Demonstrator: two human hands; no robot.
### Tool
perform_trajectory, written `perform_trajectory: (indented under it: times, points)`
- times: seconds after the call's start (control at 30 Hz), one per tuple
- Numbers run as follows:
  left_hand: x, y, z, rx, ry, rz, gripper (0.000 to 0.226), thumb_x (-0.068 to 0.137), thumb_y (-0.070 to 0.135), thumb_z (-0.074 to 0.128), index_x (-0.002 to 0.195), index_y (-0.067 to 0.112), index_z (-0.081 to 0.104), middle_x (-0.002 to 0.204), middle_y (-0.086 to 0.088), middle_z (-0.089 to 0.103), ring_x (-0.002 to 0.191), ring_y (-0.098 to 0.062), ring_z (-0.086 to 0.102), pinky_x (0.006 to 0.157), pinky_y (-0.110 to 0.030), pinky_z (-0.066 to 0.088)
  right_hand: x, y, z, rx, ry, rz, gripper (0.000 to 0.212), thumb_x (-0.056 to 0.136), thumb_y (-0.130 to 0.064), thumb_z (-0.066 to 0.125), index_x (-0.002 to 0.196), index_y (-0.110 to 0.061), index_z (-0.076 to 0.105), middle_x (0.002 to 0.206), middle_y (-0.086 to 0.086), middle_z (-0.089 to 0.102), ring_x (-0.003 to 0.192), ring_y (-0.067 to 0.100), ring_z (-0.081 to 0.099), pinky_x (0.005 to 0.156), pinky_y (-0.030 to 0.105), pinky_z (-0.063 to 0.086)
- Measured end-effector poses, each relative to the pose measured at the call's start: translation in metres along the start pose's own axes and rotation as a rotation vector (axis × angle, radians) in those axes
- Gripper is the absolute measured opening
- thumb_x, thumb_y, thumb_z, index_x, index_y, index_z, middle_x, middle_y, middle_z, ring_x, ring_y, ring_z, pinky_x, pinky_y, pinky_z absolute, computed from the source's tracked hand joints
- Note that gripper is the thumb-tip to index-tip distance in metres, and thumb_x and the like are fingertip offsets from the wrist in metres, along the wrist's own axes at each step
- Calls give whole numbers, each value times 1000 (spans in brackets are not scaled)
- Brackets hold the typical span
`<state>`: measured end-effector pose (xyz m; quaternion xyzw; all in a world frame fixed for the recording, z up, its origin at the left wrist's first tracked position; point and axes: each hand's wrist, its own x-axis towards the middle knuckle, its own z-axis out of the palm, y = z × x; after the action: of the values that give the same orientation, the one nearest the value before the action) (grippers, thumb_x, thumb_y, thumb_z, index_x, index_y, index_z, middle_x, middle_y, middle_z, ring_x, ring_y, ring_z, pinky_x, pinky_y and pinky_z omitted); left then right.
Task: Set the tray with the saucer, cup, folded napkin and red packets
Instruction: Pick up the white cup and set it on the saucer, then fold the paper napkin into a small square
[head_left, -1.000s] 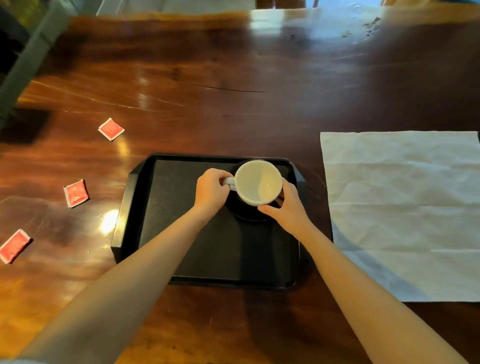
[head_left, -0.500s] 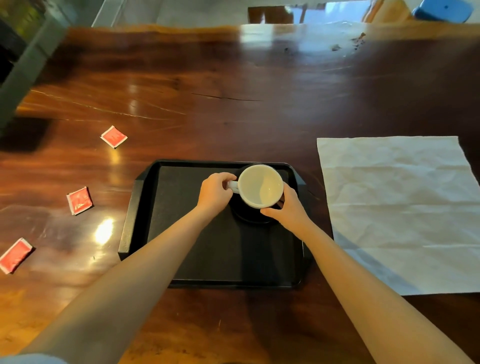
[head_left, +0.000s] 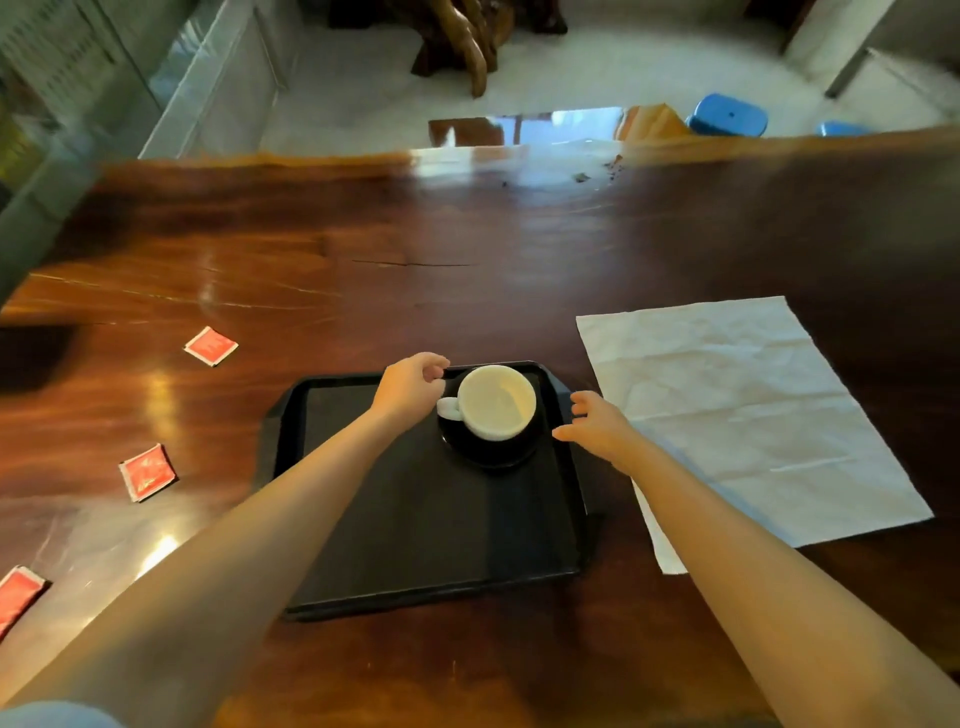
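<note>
Both hands have come off the cup (head_left: 497, 401) since half a second ago: the left hand (head_left: 410, 387) was on the handle, the right hand (head_left: 595, 425) against the cup's right side. Now the left hand hangs loosely curled just left of the handle, holding nothing; whether it brushes the handle I can't tell. The right hand is released, fingers spread, over the tray's right rim, apart from the cup.

Cup stands upright, mouth up, on the dark saucer (head_left: 488, 451) in the far right corner of the black tray (head_left: 415, 519). Handle points left, toward the left hand.

Tray's long axis runs near-to-far, tilted slightly; it sits near the tabletop's (head_left: 467, 249) near edge, about mid-width.

Napkin (head_left: 748, 410) lies unfolded and flat, right of the tray, its left edge just beside the tray's right rim. Its long axis runs from near-left to far-right.

Three red packets lie flat on the left part of the tabletop, well apart from the tray: far packet (head_left: 210, 346), middle packet (head_left: 148, 472), near packet (head_left: 15, 597) cut by the frame's left edge.
</note>
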<state>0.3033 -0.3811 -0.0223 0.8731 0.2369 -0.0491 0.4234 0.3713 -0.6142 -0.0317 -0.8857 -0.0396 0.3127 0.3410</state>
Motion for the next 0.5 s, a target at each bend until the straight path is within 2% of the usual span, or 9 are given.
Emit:
perform_trajectory:
  times: [0.17,0.3,0.5]
  points:
    - [-5,31,9,22,-87,102,32,88,11,52,119,16,59,118,-4,64,107,-18,58,87,-27,45,-20,17,-24,-81,32,9,64,88,-17,60,143,-6,28,148,16,35,132,30,39,104,38,39]
    - [-9,63,25,31,-115,164,30,90,14,53,120,17,59,118,-4,63,107,-18,57,83,-24,42,-18,35,-53,-144,38,13,60,90,-21,56,142,-8,29,147,16,36,131,31,40,103,39,39]
    - [-12,117,92,60,-169,164,30,90,15,53,119,18,59,119,-4,63,106,-19,57,86,-25,43,-4,90,-107,-221,-5,-10,58,90,-23,56,140,-6,32,144,16,40,127,31,44,99,36,39]
